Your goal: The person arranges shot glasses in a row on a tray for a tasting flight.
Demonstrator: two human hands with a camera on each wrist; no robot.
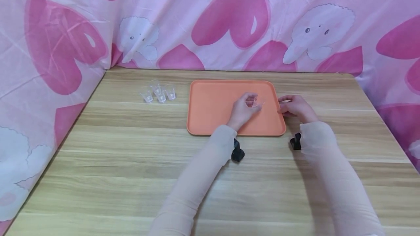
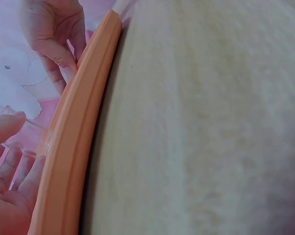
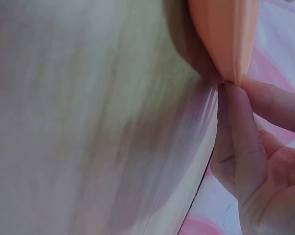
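Observation:
An orange tray [image 1: 210, 112] lies on the wooden table. Over its right half my left hand [image 1: 242, 110] holds a small clear plastic cup [image 1: 258, 101] between thumb and fingers. In the left wrist view the see-through cup [image 2: 32, 132] shows faintly between the thumb and the fingers of that hand [image 2: 10, 186], just beyond the tray's side wall [image 2: 71, 147]. My right hand [image 1: 296, 107] is at the tray's right edge. The right wrist view shows its thumb and fingers [image 3: 242, 132] pinching the rim there.
Several more clear cups [image 1: 160, 95] stand grouped on the table left of the tray. Pink curtains [image 1: 229, 21] with hearts and white cartoon animals hang behind and beside the table [image 1: 131, 163]. A black wrist camera [image 1: 237, 152] sits on the left sleeve.

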